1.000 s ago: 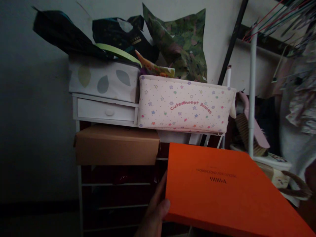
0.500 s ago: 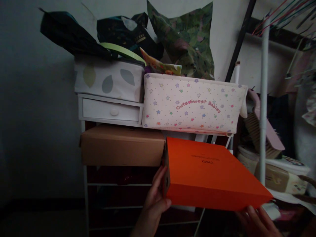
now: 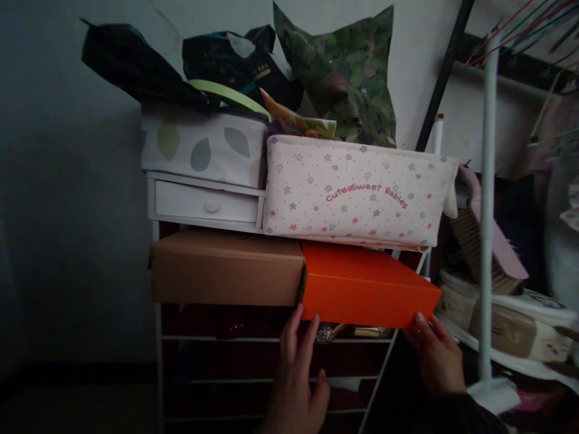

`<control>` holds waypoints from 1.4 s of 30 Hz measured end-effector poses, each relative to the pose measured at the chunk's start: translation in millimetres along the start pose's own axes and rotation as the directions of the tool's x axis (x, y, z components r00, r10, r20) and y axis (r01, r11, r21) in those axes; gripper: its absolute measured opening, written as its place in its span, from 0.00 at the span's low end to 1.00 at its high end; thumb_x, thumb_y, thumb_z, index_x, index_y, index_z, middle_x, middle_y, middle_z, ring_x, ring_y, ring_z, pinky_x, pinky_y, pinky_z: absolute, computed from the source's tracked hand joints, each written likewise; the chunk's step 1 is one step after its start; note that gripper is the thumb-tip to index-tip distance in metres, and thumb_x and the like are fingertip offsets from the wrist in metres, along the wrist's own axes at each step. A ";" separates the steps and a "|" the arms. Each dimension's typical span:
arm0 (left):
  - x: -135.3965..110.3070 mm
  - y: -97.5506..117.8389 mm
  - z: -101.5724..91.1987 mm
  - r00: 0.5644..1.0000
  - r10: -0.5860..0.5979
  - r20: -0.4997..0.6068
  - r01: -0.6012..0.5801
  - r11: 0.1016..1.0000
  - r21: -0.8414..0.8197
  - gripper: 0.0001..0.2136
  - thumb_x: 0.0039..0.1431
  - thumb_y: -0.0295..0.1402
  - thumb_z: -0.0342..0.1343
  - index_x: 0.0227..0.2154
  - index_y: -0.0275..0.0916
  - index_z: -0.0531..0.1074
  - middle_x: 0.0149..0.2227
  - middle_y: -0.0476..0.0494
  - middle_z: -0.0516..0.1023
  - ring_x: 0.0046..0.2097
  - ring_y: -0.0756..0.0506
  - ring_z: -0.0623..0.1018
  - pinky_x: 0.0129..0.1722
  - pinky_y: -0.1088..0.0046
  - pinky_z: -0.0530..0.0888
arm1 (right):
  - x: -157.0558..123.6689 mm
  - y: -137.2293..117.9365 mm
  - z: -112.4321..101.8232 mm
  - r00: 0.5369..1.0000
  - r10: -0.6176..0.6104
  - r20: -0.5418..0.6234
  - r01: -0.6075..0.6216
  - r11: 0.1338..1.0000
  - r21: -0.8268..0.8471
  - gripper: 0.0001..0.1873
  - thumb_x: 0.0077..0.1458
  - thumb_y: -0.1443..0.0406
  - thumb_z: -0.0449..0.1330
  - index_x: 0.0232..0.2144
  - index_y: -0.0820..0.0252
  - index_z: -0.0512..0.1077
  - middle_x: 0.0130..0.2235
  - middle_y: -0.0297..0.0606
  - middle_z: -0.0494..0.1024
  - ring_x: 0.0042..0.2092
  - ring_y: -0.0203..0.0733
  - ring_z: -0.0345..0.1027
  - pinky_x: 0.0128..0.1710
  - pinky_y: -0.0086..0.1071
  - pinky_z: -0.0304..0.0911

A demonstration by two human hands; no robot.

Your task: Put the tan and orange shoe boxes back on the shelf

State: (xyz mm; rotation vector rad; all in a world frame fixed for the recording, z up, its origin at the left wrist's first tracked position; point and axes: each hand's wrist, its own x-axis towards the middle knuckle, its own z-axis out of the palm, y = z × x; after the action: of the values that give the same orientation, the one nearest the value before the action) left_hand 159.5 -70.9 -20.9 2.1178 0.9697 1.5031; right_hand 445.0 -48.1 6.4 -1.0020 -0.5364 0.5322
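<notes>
An orange box (image 3: 366,289) sits on the white wire rack (image 3: 159,337), pushed in beside a brown cardboard box (image 3: 226,274) and under a white star-printed fabric bin (image 3: 357,190) marked "Cute Sweet Babies". My left hand (image 3: 298,374) is below the orange box's front left corner, fingertips touching its lower edge. My right hand (image 3: 436,355) touches the box's front right corner from below.
A small white drawer unit (image 3: 205,205) carries a leaf-printed box (image 3: 201,144), with dark bags and green leafy paper (image 3: 344,84) piled above. At the right stand a white pole (image 3: 487,199), a pink brush (image 3: 486,241) and stacked containers. Shoes lie on lower rack shelves.
The orange box has gone from tilted in front of the rack to slid in level on the shelf beside the brown box. My hands now rest at its front corners.
</notes>
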 end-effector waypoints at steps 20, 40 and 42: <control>14.3 -19.6 13.5 0.982 -0.063 0.180 0.064 0.998 0.003 0.39 0.52 0.21 0.47 0.65 0.49 0.38 0.67 0.53 0.27 0.67 0.42 0.37 0.66 0.57 0.45 | 0.6 61.3 31.2 0.561 -0.696 0.449 0.736 0.170 -0.656 0.35 0.58 0.54 0.52 0.63 0.61 0.50 0.66 0.51 0.37 0.67 0.55 0.33 0.63 0.53 0.42; 32.6 -55.5 -7.7 0.995 0.008 0.097 -0.068 0.769 0.635 0.38 0.52 0.21 0.44 0.65 0.41 0.34 0.68 0.51 0.36 0.67 0.37 0.35 0.64 0.44 0.46 | -19.5 74.7 53.8 0.539 -0.584 0.607 0.721 -0.052 -0.691 0.38 0.57 0.53 0.53 0.65 0.51 0.42 0.67 0.49 0.31 0.67 0.60 0.27 0.58 0.61 0.48; 31.7 -62.8 -9.3 0.997 -0.002 0.073 -0.048 0.743 0.668 0.38 0.52 0.22 0.44 0.65 0.41 0.34 0.68 0.49 0.35 0.67 0.37 0.35 0.63 0.43 0.46 | -20.3 74.1 54.9 0.545 -0.575 0.610 0.721 -0.049 -0.691 0.39 0.57 0.52 0.53 0.65 0.52 0.42 0.67 0.49 0.31 0.67 0.59 0.26 0.58 0.60 0.48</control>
State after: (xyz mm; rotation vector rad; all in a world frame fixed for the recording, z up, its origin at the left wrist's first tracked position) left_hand 136.9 -5.5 -36.4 2.6358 1.6577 1.1703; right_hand 382.2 6.1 -38.7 -1.5973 -1.4784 -0.8048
